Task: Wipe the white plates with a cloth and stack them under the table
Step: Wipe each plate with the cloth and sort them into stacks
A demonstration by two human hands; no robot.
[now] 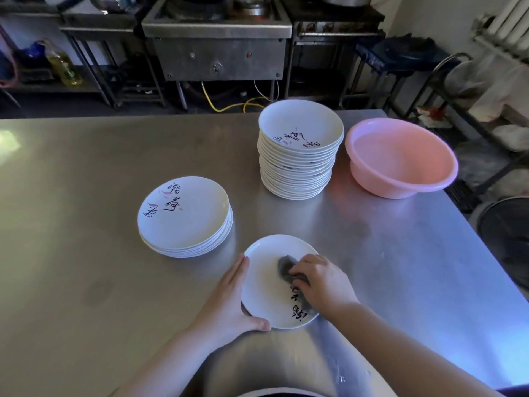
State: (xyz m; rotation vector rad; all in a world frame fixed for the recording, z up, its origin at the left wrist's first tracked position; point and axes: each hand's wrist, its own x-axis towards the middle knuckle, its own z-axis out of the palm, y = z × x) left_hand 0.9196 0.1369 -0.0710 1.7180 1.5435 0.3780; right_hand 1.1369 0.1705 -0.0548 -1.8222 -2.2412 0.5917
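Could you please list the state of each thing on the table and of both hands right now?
Plate: flat on the table, being wiped.
Cloth: bunched, pressed on the plate.
Right hand: grips the cloth.
Left hand: open, steadying the plate's rim.
Short stack: a few plates, upright.
Tall stack: many plates, slightly uneven.
Basin: upright, holds water.

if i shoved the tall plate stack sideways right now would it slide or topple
The tall plate stack is many plates high with uneven rims, so the upper plates would probably shift or spill. It is likely heavy and breakable. The steel table looks smooth, so a low push might slide it.
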